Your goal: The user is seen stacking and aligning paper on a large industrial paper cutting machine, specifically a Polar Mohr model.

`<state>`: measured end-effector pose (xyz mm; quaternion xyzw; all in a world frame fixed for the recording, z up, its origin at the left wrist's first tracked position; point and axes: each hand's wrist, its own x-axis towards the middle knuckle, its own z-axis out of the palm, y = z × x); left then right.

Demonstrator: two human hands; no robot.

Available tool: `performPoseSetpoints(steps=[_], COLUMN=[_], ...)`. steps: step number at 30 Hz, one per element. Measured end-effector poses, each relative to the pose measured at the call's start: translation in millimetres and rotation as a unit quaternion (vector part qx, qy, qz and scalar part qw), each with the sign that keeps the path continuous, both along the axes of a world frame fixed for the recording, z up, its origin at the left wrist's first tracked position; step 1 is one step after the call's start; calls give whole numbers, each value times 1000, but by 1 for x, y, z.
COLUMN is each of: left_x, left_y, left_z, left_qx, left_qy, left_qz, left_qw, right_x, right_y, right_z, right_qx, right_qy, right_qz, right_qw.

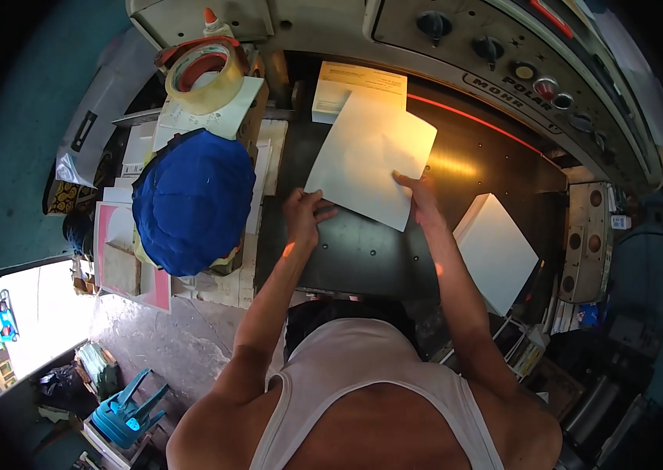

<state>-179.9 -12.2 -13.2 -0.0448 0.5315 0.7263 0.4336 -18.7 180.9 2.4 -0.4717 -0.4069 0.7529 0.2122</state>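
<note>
My left hand [305, 219] pinches the near left corner of some white paper [370, 160], fingers curled at its edge. On the paper's right edge, my right hand [424, 199] grips with the thumb on top and the fingers underneath. Whether this is one sheet or a thin stack I cannot tell. The paper is held tilted and slightly bowed over the dark metal table [331, 254] of a cutting machine. Its far end overlaps a stack of printed paper [361, 77] at the back. To the right of my right forearm lies a thick stack of white paper [497, 252].
The machine's control panel [531, 66] with knobs and buttons spans the back right. A red light line crosses the table. At left are a blue cloth cap [194, 202], a tape roll [204, 77] and a glue bottle [215, 23]. A blue plastic stool [128, 415] stands lower left.
</note>
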Motion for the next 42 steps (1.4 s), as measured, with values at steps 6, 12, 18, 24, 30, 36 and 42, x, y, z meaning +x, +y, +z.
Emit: performPoseSetpoints(steps=[6,12,18,24,30,36,42], left_x=[-16,-56,-75,-78,-82,-101,-105], left_y=[38,108,141,143,138,142,143], left_z=[-2,5,-2,-6,-4,-7,-19], left_qx=[-6,-31,-108,-347,-412,-392,-394], left_qy=[14,44,106,488,584,599,647], left_qz=[23,62,52,61,-106,-126,-94], left_qw=[1000,997,987,798,691,687,646], right_x=[-31,-43,-48,-72,-74,-66,-50], right_y=[48,72,61,96,101,105,100], right_z=[-5,-2,-25,-16,-10,-8,-16], right_qx=[52,71,138,225,294,389,482], right_qy=[32,-39,-8,-68,-132,-245,-318], right_qz=[6,39,-21,-20,16,85,117], right_qw=[998,996,990,972,947,884,808])
